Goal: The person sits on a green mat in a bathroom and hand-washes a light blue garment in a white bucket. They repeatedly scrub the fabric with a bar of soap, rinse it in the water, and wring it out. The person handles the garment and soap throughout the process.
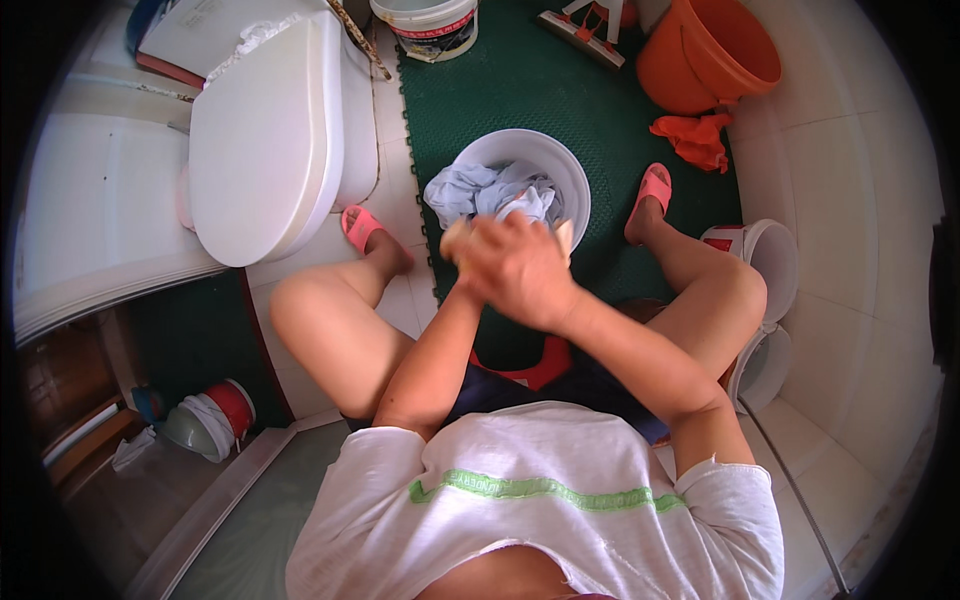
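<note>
My right hand (529, 270) lies across my left hand (471, 276) in front of me, both blurred by motion. Pressed together, they clasp a pale cream cloth (564, 238) that pokes out at either side. Much of the left hand is hidden beneath the right. Just beyond them stands a white round tub (576, 176) on the green mat. Light blue wet-looking fabric (469, 189) fills it in a crumpled heap and hangs over its left rim. Part of that fabric is hidden behind my hands.
A white toilet (259, 142) with its lid down stands left. An orange bucket (667, 64) and an orange-red bag (694, 139) lie far right. A white paint pail (435, 30) and a floor squeegee (581, 37) are ahead. White buckets (772, 262) line the right wall.
</note>
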`<state>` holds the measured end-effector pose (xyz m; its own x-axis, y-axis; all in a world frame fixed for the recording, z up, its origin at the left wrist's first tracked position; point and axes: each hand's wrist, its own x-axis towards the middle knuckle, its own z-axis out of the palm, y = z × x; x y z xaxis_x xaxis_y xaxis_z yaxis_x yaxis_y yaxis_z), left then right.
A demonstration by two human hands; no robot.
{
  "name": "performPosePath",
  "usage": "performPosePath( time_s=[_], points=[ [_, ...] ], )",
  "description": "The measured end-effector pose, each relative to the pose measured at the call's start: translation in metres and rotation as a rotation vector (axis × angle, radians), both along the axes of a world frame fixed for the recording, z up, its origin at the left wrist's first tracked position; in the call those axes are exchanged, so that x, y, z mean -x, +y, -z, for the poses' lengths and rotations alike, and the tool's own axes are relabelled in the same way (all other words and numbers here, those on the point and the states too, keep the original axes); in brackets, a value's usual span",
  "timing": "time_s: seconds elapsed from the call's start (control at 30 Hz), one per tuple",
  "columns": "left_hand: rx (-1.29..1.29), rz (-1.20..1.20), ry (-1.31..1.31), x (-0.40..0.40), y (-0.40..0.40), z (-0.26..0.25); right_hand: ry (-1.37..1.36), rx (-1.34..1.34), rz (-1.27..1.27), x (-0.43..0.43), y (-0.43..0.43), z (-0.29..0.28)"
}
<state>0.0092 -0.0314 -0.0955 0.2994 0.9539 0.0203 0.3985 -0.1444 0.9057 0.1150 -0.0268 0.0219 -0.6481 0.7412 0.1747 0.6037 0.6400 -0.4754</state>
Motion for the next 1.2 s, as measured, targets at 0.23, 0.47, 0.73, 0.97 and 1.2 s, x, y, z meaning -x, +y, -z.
performPosePath(
  time_s=[0.23,0.47,0.73,0.97,1.2],
  points=[
    [0.121,-0.052,-0.177,-0.014,0.006,-0.025,0.037,0.06,0.302,-0.015,0.078,0.038],
    [-0.376,-0.093,-1.777,-0.062,0.012,-0.014,0.162,-0.024,0.154,0.007,0.013,-0.001],
    [-0.117,-0.104,-0.136,-0.005,0.02,-0.045,0.458,0.4,0.551,-0.039,0.086,0.06],
    [0.171,0.105,-1.309,0.001,0.042,-0.041,0.975,0.503,0.636,-0.046,0.037,0.037],
    [0.602,-0.055,-1.927,-0.041,0.02,-0.046,0.207,-0.084,0.358,0.003,0.039,0.033]
  ],
)
